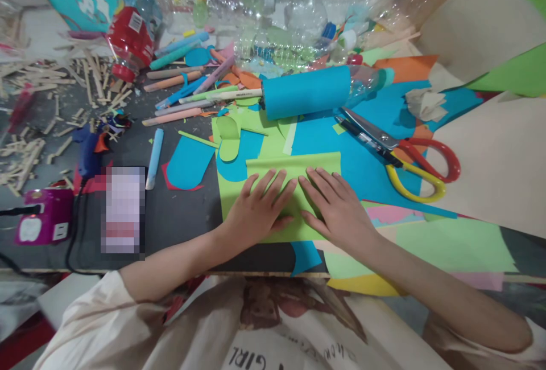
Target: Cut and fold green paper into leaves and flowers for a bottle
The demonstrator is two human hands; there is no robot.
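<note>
Seen from a head-worn camera: a person's bare hands rest palms down on a lime-green paper sheet (296, 202), which lies at the centre of this clock face, with twelve o'clock pointing away from the body. The left hand (258, 213) lies at eight o'clock and the right hand (341, 216) at four. Both are spread flat, fingertips near a curled far edge (294, 160), and neither grasps anything.

The likeliest trouble is uneven pressure: if one hand pushed harder, the curl could turn skewed or crease under the fingertips. If both lifted, springy paper might unroll. The sheet also lies over loose coloured paper, so its base could slide.

At twelve o'clock, a blue-wrapped bottle (307, 92) lies on its side; a long forward push might bump it and make it roll. Scissors (446, 159) with red and yellow handles lie between two and three o'clock, touching a pen (369, 142); a wide sweep of the right arm could knock them. At six, a blue scrap (306, 257) at the table's edge could be brushed off by a forearm.
</note>
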